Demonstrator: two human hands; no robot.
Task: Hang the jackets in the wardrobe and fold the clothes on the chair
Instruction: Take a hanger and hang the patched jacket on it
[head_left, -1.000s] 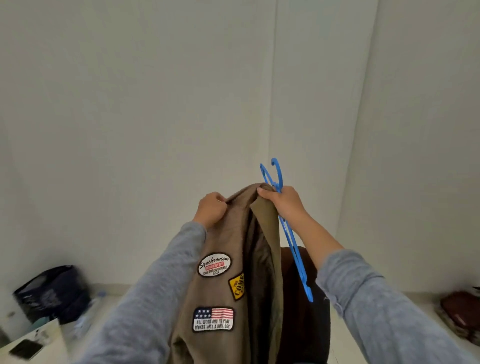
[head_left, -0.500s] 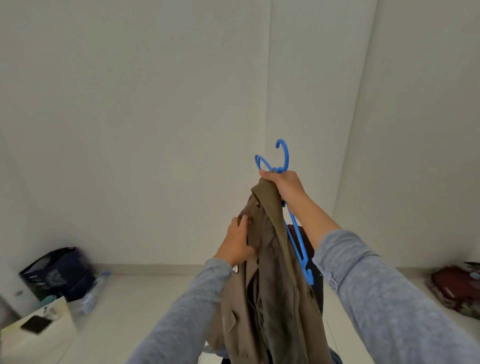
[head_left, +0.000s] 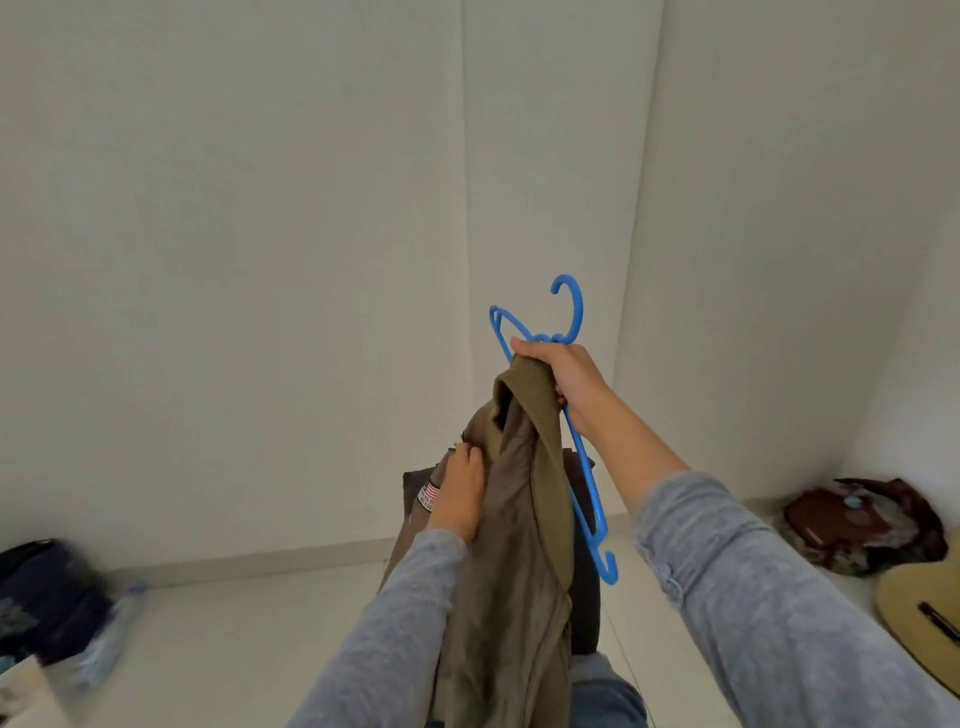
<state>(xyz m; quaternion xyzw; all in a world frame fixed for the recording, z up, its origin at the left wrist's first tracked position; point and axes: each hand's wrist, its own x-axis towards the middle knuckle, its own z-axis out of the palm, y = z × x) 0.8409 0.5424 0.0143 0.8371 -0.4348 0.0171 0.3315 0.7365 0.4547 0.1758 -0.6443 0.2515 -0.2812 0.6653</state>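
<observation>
Your right hand is raised in front of the white wall corner, its grip closed tight around two things at once: the ribbed collar of the olive-brown jacket and the neck of the blue plastic hanger. The hanger's hook curls up above your knuckles, one shoulder arm juts up and to the left past your fingers, and the other runs down along your forearm to a small upturned end beside the jacket. The hanger lies outside the jacket, not inside its shoulders.

The jacket hangs straight down from that grip, bunched and folded on itself, its lower part running out of view at the bottom edge. A flag patch shows on the fabric at the left.

Your left hand is lower, on the jacket's front just below the collar opening, fingers curled into the fabric beside the flag patch; the grip looks partly closed on a fold of cloth, though the fingertips are hidden in it.

Behind the jacket stands a dark brown chair back. On the floor sit a dark bag and a clear plastic bottle at the left, a maroon bag and the body of a guitar at the right.
</observation>
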